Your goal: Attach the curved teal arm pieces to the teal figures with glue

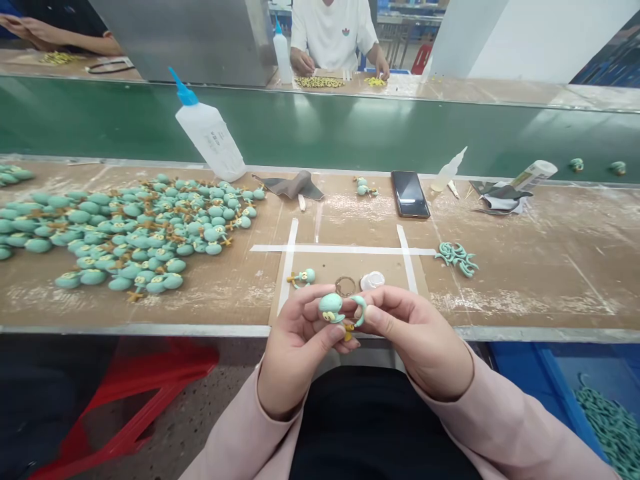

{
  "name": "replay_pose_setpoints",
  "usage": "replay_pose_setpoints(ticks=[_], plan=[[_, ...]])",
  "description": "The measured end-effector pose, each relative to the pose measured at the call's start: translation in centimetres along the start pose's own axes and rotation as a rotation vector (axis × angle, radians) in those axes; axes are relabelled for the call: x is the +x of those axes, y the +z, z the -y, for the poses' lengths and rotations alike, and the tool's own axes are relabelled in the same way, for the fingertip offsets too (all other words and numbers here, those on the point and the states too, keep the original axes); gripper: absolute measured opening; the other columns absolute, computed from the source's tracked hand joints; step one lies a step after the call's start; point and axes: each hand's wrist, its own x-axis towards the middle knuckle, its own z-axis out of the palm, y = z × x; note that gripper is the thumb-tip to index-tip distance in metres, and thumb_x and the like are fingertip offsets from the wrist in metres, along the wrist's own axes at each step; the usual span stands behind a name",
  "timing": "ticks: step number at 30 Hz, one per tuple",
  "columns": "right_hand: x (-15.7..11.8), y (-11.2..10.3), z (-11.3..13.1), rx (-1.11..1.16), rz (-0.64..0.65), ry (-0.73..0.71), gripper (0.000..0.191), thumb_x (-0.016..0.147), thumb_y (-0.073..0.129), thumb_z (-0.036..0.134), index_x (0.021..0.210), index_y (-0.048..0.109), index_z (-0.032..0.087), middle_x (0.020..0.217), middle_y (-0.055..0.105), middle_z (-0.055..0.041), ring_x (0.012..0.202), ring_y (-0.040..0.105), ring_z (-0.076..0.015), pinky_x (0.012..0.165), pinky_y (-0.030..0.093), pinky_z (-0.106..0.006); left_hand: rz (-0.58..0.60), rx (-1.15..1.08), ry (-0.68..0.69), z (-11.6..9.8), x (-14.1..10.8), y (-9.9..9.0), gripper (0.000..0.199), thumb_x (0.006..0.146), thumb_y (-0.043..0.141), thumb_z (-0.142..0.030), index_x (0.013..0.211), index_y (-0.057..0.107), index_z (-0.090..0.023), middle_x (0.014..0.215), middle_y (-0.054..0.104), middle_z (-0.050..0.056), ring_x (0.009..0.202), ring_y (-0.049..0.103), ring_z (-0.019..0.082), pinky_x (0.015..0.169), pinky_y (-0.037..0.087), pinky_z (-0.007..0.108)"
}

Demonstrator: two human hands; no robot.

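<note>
Left hand (300,347), right hand (417,340), teal figure (331,308) between their fingers (385,308)

hidden: teal figure (330,308) partly (behind the hands (300,340)) | cut off: co-worker (333,33), top edge

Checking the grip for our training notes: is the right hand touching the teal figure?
Touching. The head view shows the fingertips of the right hand pressed against the curled arm of the teal figure.
</note>
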Motion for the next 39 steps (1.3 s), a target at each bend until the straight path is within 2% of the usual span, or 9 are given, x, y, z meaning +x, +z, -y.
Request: replay_pose_setpoints(ticks=[10, 15, 17, 24, 28, 31, 35, 39], plan=[[-0.3, 0.5, 0.2, -0.055, 0.007, -0.085, 0.014, 0.088, 0.068, 0.029, 0.08, 0.067, 0.017, 0.072, 0.067, -0.0011, 0.065, 0.065, -0.0129, 0.069, 0.057, -0.028, 0.008, -0.026, 0.0, 0.3, 0.0, 0.4, 0.039, 0.084, 0.07, -0.012, 0.113, 0.064, -0.036, 0.092, 0.076, -0.004, 0.063, 0.073, 0.01, 0.059, 0.061, 0.018], [-0.7, 0.6, 0.3, -0.223, -0.049, -0.216, 0.014, 0.088, 0.065, 0.027, 0.077, 0.067, 0.019, 0.084, 0.067, -0.0035, 0.078, 0.065, -0.0158, 0.069, 0.056, -0.027, -0.038, -0.04, -0.028, 0.1, 0.0, 0.7, 0.038, 0.082, 0.072, -0.012, 0.112, 0.066, -0.033, 0.086, 0.075, -0.001, 0.06, 0.072, 0.012, 0.056, 0.06, 0.019], [-0.8, 0.5, 0.3, -0.295, -0.036, -0.251, 0.012, 0.089, 0.063, 0.024, 0.078, 0.067, 0.019, 0.088, 0.066, -0.0039, 0.081, 0.065, -0.0157, 0.071, 0.056, -0.027, -0.038, -0.035, -0.045, 0.0, 0.0, 0.8, 0.037, 0.081, 0.073, -0.013, 0.112, 0.067, -0.033, 0.083, 0.075, -0.001, 0.059, 0.072, 0.013, 0.055, 0.059, 0.02], [-1.2, 0.4, 1.1, -0.511, -0.017, -0.347, 0.011, 0.088, 0.061, 0.015, 0.078, 0.066, 0.018, 0.085, 0.066, -0.0039, 0.079, 0.063, -0.0146, 0.071, 0.053, -0.025, -0.026, -0.011, -0.098, -0.6, 0.0, 1.0, 0.038, 0.077, 0.076, -0.013, 0.111, 0.071, -0.03, 0.078, 0.074, 0.001, 0.058, 0.069, 0.014, 0.055, 0.058, 0.023], [-1.4, 0.6, 1.3, -0.73, -0.026, -0.498, 0.013, 0.087, 0.059, 0.011, 0.077, 0.065, 0.018, 0.085, 0.065, -0.0054, 0.085, 0.063, -0.0169, 0.078, 0.052, -0.03, 0.01, 0.038, -0.109, -1.4, -0.2, 1.4, 0.04, 0.081, 0.072, -0.014, 0.118, 0.069, -0.028, 0.093, 0.075, 0.005, 0.078, 0.07, 0.017, 0.067, 0.059, 0.026], [-1.3, 0.8, 1.2, -0.881, -0.046, -0.658, 0.013, 0.086, 0.058, 0.007, 0.08, 0.062, 0.018, 0.088, 0.066, -0.0063, 0.092, 0.062, -0.0189, 0.085, 0.051, -0.035, 0.085, 0.016, -0.09, -1.6, -0.2, 1.4, 0.041, 0.084, 0.071, -0.024, 0.124, 0.065, -0.028, 0.104, 0.073, 0.008, 0.09, 0.068, 0.02, 0.074, 0.058, 0.028], [-1.1, 1.1, 0.9, -1.047, -0.035, -0.828, 0.018, 0.085, 0.058, 0.005, 0.082, 0.061, 0.022, 0.084, 0.065, -0.004, 0.097, 0.059, -0.0218, 0.089, 0.051, -0.041, 0.055, 0.031, -0.025, -1.1, -0.3, 1.4, 0.028, 0.083, 0.071, -0.024, 0.111, 0.069, -0.028, 0.088, 0.069, 0.002, 0.08, 0.065, 0.014, 0.069, 0.053, 0.02], [-1.0, 1.2, 0.2, -1.152, -0.247, -0.988, 0.013, 0.082, 0.071, 0.018, 0.083, 0.06, 0.024, 0.088, 0.062, -0.0056, 0.102, 0.056, -0.026, 0.092, 0.05, -0.047, 0.026, 0.003, 0.014, -0.6, -0.8, 1.8, 0.017, 0.087, 0.067, -0.03, 0.104, 0.069, -0.03, 0.091, 0.069, 0.002, 0.077, 0.065, 0.016, 0.071, 0.054, 0.025]])
